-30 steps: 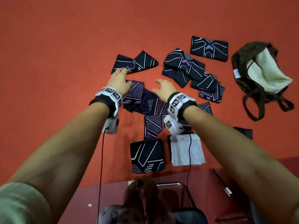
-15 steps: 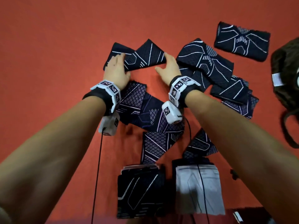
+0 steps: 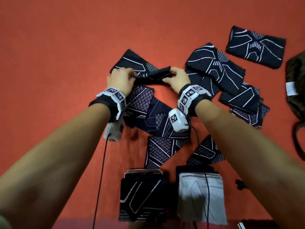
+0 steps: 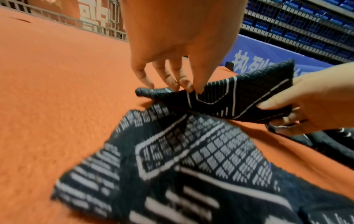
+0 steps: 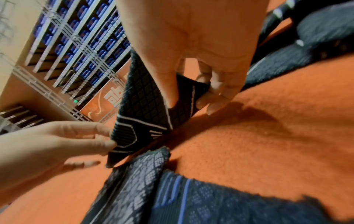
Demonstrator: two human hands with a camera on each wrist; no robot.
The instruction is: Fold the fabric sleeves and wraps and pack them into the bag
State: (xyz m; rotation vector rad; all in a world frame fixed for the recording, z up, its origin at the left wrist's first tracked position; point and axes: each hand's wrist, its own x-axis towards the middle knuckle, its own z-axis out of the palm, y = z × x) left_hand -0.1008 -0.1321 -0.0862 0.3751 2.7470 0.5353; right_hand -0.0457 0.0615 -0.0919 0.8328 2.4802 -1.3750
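Head | left hand (image 3: 121,80) fingers pinch sleeve (image 3: 148,75) end; right hand (image 3: 179,78) fingers pinch other end

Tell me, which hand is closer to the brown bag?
Right. The right hand pinches the sleeve on the side toward the brown bag; the left hand holds its far end.

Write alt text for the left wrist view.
The left hand and right hand pinch opposite ends of a black knitted fabric sleeve with white lines, lifting it above the orange carpet and another patterned sleeve.
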